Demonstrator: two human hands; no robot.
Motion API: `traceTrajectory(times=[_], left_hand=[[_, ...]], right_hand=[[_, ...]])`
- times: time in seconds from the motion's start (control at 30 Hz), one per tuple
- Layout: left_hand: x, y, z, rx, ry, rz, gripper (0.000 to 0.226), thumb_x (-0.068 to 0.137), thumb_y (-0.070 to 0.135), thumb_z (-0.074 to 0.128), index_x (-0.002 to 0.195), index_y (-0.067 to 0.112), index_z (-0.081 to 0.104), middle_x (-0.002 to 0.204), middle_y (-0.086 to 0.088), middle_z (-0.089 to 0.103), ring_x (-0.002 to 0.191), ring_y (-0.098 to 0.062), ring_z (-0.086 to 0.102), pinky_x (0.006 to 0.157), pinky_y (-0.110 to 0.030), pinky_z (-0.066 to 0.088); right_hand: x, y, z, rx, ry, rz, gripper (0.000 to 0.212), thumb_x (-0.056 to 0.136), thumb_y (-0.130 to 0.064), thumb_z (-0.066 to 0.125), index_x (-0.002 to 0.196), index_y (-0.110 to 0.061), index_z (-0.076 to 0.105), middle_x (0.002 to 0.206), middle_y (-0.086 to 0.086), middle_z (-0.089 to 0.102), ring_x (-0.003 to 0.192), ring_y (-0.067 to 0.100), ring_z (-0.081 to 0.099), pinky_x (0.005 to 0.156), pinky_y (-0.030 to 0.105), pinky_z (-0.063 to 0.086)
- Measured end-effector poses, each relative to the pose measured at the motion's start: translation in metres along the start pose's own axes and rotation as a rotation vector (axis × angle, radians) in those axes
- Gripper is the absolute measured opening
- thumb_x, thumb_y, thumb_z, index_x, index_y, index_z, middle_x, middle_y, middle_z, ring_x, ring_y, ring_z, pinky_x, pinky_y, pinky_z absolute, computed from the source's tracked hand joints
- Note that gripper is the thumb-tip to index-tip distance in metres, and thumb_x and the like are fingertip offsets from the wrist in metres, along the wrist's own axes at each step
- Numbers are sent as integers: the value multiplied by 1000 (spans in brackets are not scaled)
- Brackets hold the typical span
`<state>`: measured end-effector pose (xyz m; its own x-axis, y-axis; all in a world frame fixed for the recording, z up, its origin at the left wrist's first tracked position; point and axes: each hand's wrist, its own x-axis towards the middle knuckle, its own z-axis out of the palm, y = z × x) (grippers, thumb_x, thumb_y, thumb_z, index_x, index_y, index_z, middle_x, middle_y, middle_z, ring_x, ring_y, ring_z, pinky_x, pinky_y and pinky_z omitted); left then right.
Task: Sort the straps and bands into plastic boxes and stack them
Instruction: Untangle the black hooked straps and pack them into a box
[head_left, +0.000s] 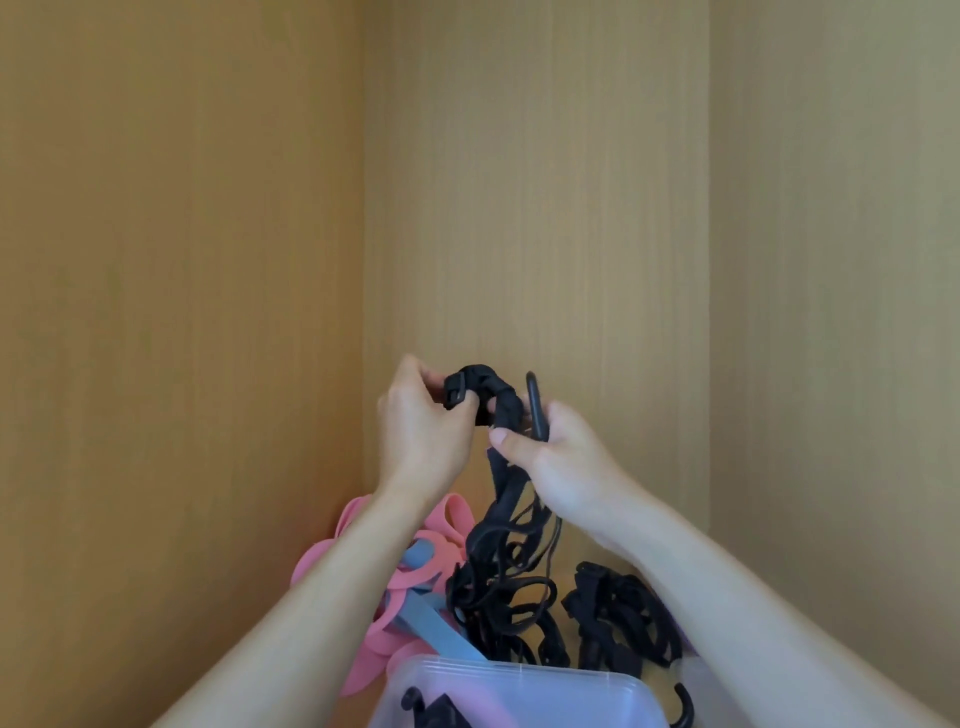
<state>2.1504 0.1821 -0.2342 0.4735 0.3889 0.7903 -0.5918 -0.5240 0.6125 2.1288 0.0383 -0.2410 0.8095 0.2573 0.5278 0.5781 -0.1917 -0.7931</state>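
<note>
Three wooden panels close you in: the left panel (182, 312), the back panel (535, 208), the right panel (831, 312). Above your left hand (421, 421) and right hand (556, 457) the room before the back panel is open. Below them the black straps (498, 587) hang in the way; pink bands (363, 660) lie at the left, a second black pile (621, 618) at the right, and the plastic box (545, 696) stands nearest to you.

The left hand (421, 431) and right hand (561, 467) are bare, as are both forearms (311, 597).
</note>
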Motion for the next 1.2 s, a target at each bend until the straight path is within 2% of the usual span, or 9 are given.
traceTrajectory(times=[0.13, 0.23, 0.4, 0.6, 0.7, 0.8, 0.93, 1.1, 1.2], left_hand=[[4, 4, 1, -175, 28, -182, 13, 85, 13, 67, 84, 15, 54, 78, 3, 65, 67, 1, 64, 56, -9, 45], [8, 7, -1, -391, 5, -352, 12, 89, 13, 66, 88, 11, 54, 88, -7, 73, 77, -17, 75, 76, -34, 60], [14, 15, -6, -695, -64, -513, 10, 93, 12, 60, 95, 3, 57, 91, -20, 73, 78, -25, 71, 73, -40, 58], [14, 31, -7, -973, -194, -636, 17, 96, 6, 54, 100, 2, 70, 80, -13, 74, 63, -20, 70, 56, -25, 56], [13, 34, -9, -1053, -281, -668, 23, 99, 9, 49, 106, 3, 71, 83, -12, 75, 63, -18, 69, 54, -24, 55], [12, 32, -15, -1190, -390, -672, 40, 95, 6, 41, 82, 4, 79, 81, -12, 72, 61, -20, 63, 53, -26, 54], [8, 26, -20, -1079, -580, -677, 38, 72, 2, 34, 48, 14, 60, 62, -1, 50, 49, -16, 45, 47, -22, 41], [4, 20, -24, -779, -970, -611, 13, 61, 7, 40, 52, 12, 48, 59, -6, 50, 49, -22, 52, 70, -34, 50], [5, 16, -23, -450, -1022, -468, 4, 57, 9, 54, 56, 12, 55, 65, -7, 56, 60, -21, 56, 60, -28, 52]], right_hand=[[1, 12, 10, 118, -113, 48, 13, 100, -23, 61, 102, -10, 58, 96, 7, 68, 71, 21, 65, 76, 37, 55], [1, 17, 13, 109, -132, 59, 17, 98, -32, 64, 88, -18, 61, 91, 8, 65, 61, 14, 52, 68, 31, 46], [3, 23, 12, 36, -133, 43, 42, 98, -33, 62, 57, -29, 55, 75, -1, 55, 60, 10, 46, 69, 26, 41], [3, 29, 3, 19, -189, 61, 21, 103, -29, 56, 87, -15, 61, 78, -2, 76, 64, -1, 64, 66, 16, 42], [4, 33, -4, 22, -191, 88, 31, 101, -37, 57, 94, -8, 65, 75, 0, 74, 73, 13, 69, 74, 26, 48], [4, 34, -15, -23, -199, 76, 44, 100, -46, 56, 87, -10, 76, 72, -8, 68, 77, 10, 67, 79, 33, 46], [4, 39, -28, -59, -220, 99, 44, 96, -50, 60, 56, -34, 72, 70, 1, 57, 81, 22, 58, 81, 37, 44], [4, 41, -37, -13, -262, 149, 29, 84, -43, 63, 68, -19, 68, 58, -2, 52, 69, 20, 58, 93, 52, 49], [6, 39, -42, -121, -208, 102, 35, 94, -32, 58, 63, -16, 53, 58, 2, 57, 67, 18, 62, 100, 53, 45]])
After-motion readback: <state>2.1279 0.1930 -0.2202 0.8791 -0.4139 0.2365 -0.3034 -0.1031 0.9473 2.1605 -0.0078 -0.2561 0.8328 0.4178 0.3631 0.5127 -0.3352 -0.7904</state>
